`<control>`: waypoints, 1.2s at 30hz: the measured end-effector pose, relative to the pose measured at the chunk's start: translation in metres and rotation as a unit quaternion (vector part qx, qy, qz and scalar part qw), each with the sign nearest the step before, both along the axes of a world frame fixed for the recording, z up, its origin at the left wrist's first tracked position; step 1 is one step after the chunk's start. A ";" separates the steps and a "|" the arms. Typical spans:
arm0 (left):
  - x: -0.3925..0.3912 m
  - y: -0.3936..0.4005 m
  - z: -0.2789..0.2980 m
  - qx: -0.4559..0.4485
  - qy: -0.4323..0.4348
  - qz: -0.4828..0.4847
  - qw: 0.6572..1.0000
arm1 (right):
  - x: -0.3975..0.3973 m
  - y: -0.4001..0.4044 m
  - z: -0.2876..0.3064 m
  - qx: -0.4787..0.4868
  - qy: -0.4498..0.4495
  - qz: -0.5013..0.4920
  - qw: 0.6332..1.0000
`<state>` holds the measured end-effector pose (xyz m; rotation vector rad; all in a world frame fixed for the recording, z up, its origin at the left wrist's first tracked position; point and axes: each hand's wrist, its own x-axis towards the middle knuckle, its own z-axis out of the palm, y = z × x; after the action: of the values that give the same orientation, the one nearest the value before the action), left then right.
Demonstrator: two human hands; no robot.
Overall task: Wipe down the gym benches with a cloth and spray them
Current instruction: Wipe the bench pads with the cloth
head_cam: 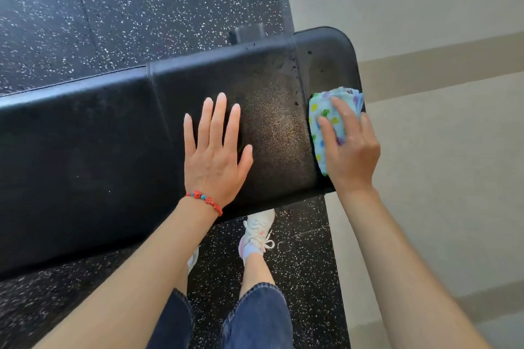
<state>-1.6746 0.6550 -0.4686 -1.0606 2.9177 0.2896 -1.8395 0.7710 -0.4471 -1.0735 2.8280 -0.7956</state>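
Observation:
A black padded gym bench [99, 156] runs across the view from lower left to upper right. My left hand [215, 150] lies flat on the pad near its middle, fingers spread, holding nothing; a red bead bracelet is on that wrist. My right hand [350, 147] presses a folded light-blue cloth [323, 119] with coloured spots onto the pad's right end, close to the rounded edge. The pad looks damp and speckled between the two hands. No spray bottle is in view.
Black rubber floor [113, 8] with white flecks lies behind and under the bench. A beige wall and step [439, 93] stand right of the bench's end. My legs in jeans and white trainers [259, 232] stand at the near side. A bench frame part [246, 32] shows behind the pad.

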 end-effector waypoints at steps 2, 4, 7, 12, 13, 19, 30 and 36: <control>0.001 0.001 -0.002 -0.004 0.004 0.001 1.000 | -0.019 -0.035 -0.002 -0.015 0.007 0.007 1.000; 0.000 0.001 -0.002 -0.008 0.007 0.002 1.000 | -0.038 -0.066 -0.003 -0.009 0.019 0.012 1.000; 0.000 0.000 -0.003 -0.014 0.009 0.003 1.000 | -0.050 -0.082 -0.006 -0.005 0.017 0.016 1.000; 0.000 0.000 -0.003 -0.007 0.010 0.006 1.000 | -0.042 -0.062 -0.004 -0.010 0.013 0.015 1.000; 0.000 0.000 -0.002 -0.006 0.010 0.007 1.000 | -0.039 -0.055 -0.003 -0.007 0.015 0.018 1.000; -0.002 0.000 0.006 0.009 0.001 0.008 1.000 | -0.013 0.006 0.003 0.022 0.006 0.006 1.000; 0.009 -0.002 0.058 0.097 -0.006 -0.029 0.995 | 0.047 0.066 0.038 0.065 -0.143 -0.128 0.979; 0.030 0.004 0.105 0.082 0.012 -0.117 0.990 | 0.095 0.087 0.084 -0.024 -0.140 -0.245 0.959</control>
<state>-1.6447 0.6587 -0.3640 -0.6897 2.9369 0.5254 -1.7446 0.8579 -0.3634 -0.2167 2.8532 -0.9542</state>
